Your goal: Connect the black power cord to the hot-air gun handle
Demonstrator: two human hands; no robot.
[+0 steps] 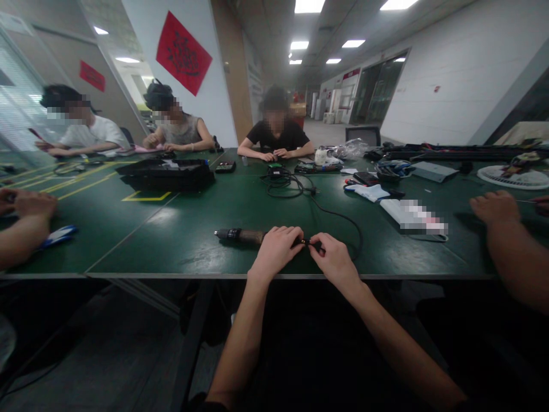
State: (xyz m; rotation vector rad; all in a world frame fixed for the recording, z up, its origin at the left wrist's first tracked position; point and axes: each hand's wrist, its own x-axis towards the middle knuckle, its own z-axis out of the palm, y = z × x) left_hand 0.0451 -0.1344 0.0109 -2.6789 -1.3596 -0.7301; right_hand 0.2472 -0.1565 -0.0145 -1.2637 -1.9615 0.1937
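Note:
An electric screwdriver (244, 235) with a brown body and a black, silver-tipped nose lies on the green table near the front edge, its bit end pointing left. Wrapped over the rear of its body is my left hand (278, 247). My right hand (337, 260) pinches the plug (306, 242) of a black cable (343, 216) close to the tool's back end. A small brass-coloured part shows between the two hands. Whether the plug sits in the tool or just apart from it, I cannot tell. From my right hand the cable curves back across the table.
A black tray (167, 174) stands at left-centre. Coiled cable (285, 184) and circuit boards (317, 167) lie farther back. Gloves (369, 191) and a white packet (409, 217) are on the right. Co-workers' hands rest at the left edge (30, 209) and right edge (497, 207); several people sit around.

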